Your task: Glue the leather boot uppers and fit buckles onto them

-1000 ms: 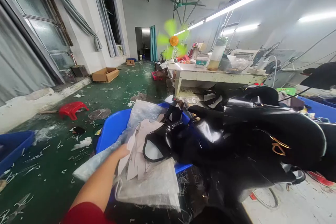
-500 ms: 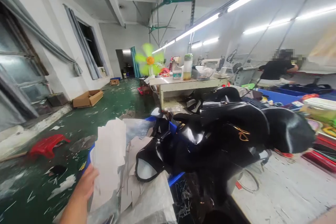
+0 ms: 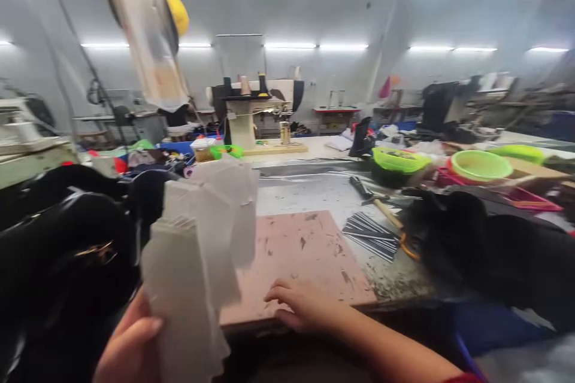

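Our L hand [image 3: 128,338] pinches thin off-white rectangular sheets [image 3: 179,269] by one edge, prob. so none slip, w/ R hand [image 3: 305,306] empty, half-curled, by flat pink board [image 3: 299,248].

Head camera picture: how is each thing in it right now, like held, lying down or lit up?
Left hand: closed on the pale sheets
Pale sheets: held up in an uneven stack
Right hand: holding nothing, fingers slightly bent
Pink board: lying flat, dark marks on it
Striped strips: lying in a loose pile on the table
Hammer: lying down
Wall lights: lit
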Available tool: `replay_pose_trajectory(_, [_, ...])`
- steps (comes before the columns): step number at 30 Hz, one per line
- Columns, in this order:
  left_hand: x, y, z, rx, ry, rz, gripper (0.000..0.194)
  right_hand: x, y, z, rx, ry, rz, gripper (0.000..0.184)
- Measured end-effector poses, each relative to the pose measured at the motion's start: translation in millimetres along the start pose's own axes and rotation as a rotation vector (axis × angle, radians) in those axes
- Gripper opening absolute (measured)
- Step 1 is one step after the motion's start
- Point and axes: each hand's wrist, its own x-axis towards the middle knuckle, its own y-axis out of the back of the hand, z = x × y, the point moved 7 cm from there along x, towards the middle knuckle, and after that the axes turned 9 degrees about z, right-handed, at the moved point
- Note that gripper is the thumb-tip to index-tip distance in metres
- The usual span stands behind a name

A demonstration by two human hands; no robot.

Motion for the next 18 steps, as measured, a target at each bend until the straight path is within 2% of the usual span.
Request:
replay_pose_trajectory(3, [32,-115.8,5,-0.088,0.025,-0.213,0.038,-51,29,58,-0.048,-0.267,0.169,0.03])
replay_pose_trajectory(5, [49,-186.1,1,-0.165,0.024,-0.342,0.037,-85,47,88,-0.08,-0.427,0.272,0.03])
replay_pose_trajectory(7, [65,-244.3,-17,-0.21,0.062,-0.409,0.033,-115,65,107,-0.111,-0.548,0.358,0.029])
replay_pose_trajectory(9, [79,-284.8,-52,-0.157,0.146,-0.393,0.031,-136,80,116,-0.147,-0.614,0.415,0.029])
replay_pose_trajectory(10, [85,-297.0,-72,-0.12,0.183,-0.36,0.029,-144,86,119,-0.166,-0.632,0.434,0.029])
replay_pose_trajectory(12, [92,-305.5,-110,-0.043,0.249,-0.278,0.028,-156,95,125,-0.189,-0.651,0.458,0.028])
replay_pose_trajectory(15, [92,-290.2,-151,0.04,0.307,-0.203,0.028,-160,103,137,-0.189,-0.628,0.458,0.027])
replay_pose_trajectory(18, [83,-266.0,-166,0.086,0.306,-0.205,0.032,-142,110,153,-0.192,-0.533,0.431,0.028])
